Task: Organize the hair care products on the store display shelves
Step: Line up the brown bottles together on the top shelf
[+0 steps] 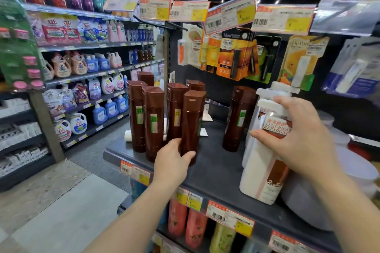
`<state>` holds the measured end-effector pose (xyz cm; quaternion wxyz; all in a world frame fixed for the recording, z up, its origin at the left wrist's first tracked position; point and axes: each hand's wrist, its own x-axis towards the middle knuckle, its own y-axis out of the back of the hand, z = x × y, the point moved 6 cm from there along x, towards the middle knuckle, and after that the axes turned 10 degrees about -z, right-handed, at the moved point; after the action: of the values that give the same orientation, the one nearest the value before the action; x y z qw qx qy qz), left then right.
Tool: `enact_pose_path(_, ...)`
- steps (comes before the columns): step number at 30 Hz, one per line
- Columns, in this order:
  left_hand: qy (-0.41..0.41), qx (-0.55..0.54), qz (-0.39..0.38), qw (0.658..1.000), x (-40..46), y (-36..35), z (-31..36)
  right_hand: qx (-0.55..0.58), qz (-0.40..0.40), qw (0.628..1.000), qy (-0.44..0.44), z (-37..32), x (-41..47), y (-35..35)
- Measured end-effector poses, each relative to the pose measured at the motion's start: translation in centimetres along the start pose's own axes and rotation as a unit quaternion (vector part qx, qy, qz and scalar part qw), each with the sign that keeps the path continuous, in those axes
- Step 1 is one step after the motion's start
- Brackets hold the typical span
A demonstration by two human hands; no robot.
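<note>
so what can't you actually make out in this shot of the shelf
Head view only:
- Price tags on the shelf edge: print blurred and too small.
- White pump bottle: label partly covered by the right hand.
- Front brown bottle: base hidden behind the left hand.
- Grey tub: contents not visible, partly behind the right forearm.

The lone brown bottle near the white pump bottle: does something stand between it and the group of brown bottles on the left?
Nothing visible: bare shelf separates the lone brown bottle from the group.
</note>
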<state>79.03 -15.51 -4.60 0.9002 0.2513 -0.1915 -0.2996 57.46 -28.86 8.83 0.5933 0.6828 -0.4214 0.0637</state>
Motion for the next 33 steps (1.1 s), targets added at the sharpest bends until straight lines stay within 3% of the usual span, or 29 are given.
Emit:
enact_pose_path(6,-0.053,-0.089,-0.216,0.971,2.0,-5.6,2.8,0.003,-0.001,1.000,0.008,0.0,0.0,-0.2)
enact_pose_path(10,-0.086,-0.087,-0.299,0.947,3.9,-7.5,3.9,-0.011,0.000,1.000,0.003,0.0,0.1,-0.2)
enact_pose_path(18,-0.079,-0.142,-0.310,0.937,5.3,-9.1,3.0,-0.007,0.002,1.000,-0.009,0.2,0.0,-0.1)
enact_pose_path(33,-0.110,-0.099,-0.329,0.932,5.9,-10.4,2.9,-0.020,-0.001,0.999,-0.035,0.2,0.0,0.0)
